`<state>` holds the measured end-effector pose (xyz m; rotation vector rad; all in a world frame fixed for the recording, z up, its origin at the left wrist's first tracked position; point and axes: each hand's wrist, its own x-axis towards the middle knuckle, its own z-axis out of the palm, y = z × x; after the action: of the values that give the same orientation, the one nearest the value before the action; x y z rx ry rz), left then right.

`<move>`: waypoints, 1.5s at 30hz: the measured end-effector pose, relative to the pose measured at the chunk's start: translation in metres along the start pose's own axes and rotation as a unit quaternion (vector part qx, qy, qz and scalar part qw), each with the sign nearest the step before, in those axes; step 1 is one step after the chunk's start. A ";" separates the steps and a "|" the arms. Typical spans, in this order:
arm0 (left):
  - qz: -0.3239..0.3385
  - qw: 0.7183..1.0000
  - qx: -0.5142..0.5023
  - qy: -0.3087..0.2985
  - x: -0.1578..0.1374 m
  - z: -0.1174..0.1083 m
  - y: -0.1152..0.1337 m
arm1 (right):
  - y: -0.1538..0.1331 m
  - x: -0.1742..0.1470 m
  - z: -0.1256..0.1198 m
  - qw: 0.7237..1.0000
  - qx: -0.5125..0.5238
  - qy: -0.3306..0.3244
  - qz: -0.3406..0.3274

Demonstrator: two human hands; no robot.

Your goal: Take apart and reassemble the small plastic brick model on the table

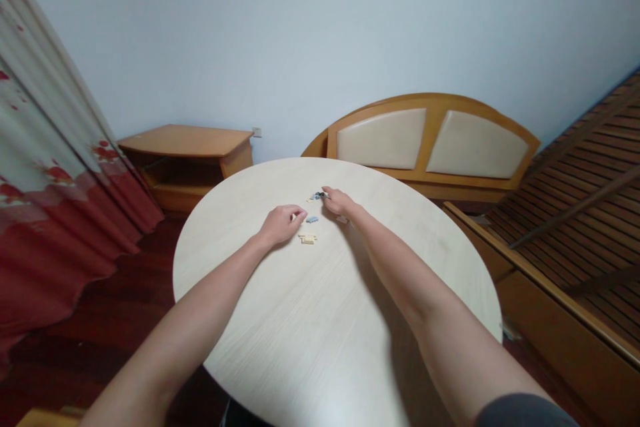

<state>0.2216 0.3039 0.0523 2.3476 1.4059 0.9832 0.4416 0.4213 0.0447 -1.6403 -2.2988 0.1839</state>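
My left hand (284,224) rests on the table with its fingers curled and the thumb and fingertips drawn together; whatever they may hold is too small to make out. Farther out, my right hand (338,201) has its fingertips closed at a small dark piece (321,194) on the edge of a little pile of grey and yellowish pieces (314,198). Between the hands lies a small blue-grey toothed piece (312,219). Nearer to me is a beige, block-like piece (308,239) with thin projections. A pale piece (342,219) shows partly below my right hand.
The round pale wooden table (280,340) stands before me. Behind it are a low wooden cabinet (190,140) and a padded headboard (425,107) against the wall. A wooden bed frame with slats (575,213) is at right, a red and white curtain (55,187) at left.
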 end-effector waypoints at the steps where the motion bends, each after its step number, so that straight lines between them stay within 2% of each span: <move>1: 0.001 1.000 0.000 0.000 0.000 0.000 0.000 | 0.000 0.004 0.003 1.000 0.002 -0.003 0.012; 5: 0.005 1.000 0.000 -0.003 0.000 -0.001 0.000 | 0.010 0.008 0.006 0.999 0.000 -0.003 0.038; 8: -0.001 1.000 0.003 -0.009 0.000 -0.001 0.000 | 0.031 -0.003 -0.001 0.997 -0.011 0.008 0.072; 14: 0.006 1.000 0.014 -0.016 0.001 0.003 -0.001 | 0.083 -0.060 -0.025 0.983 -0.029 0.075 0.168; 18: 0.008 0.999 0.028 -0.025 0.002 0.005 -0.001 | 0.094 -0.094 -0.027 0.975 -0.016 0.120 0.185; 20: 0.006 0.999 0.030 -0.031 0.001 0.007 0.000 | 0.088 -0.101 -0.024 0.974 0.007 0.149 0.173; 22: 0.006 0.999 0.027 -0.030 0.000 0.008 0.003 | 0.073 -0.102 -0.021 0.973 0.050 0.182 0.132; 24: 0.011 0.999 0.020 -0.026 -0.001 0.009 0.007 | 0.049 -0.102 -0.018 0.968 0.124 0.209 0.055; 27: 0.031 0.999 0.008 -0.025 -0.002 0.010 0.013 | 0.004 -0.105 -0.012 0.945 0.248 0.211 -0.035; 30: 0.056 0.998 0.005 -0.021 -0.003 0.011 0.018 | -0.033 -0.112 -0.001 0.919 0.329 0.207 -0.069; 32: 0.064 0.998 0.010 -0.018 -0.003 0.013 0.019 | -0.046 -0.114 0.006 0.906 0.368 0.201 -0.066; 35: 0.062 0.998 0.023 -0.013 -0.003 0.015 0.017 | -0.049 -0.115 0.014 0.890 0.409 0.193 -0.054; 39: 0.062 0.997 0.035 -0.008 -0.002 0.018 0.015 | -0.043 -0.113 0.018 0.879 0.428 0.192 -0.084; 45: 0.061 0.998 0.030 0.013 -0.002 0.019 0.014 | -0.040 -0.115 0.017 0.905 0.347 0.198 -0.142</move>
<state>0.2430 0.2976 0.0441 2.4983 1.3344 1.0207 0.4343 0.3006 0.0202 -0.8754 -1.8198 0.4851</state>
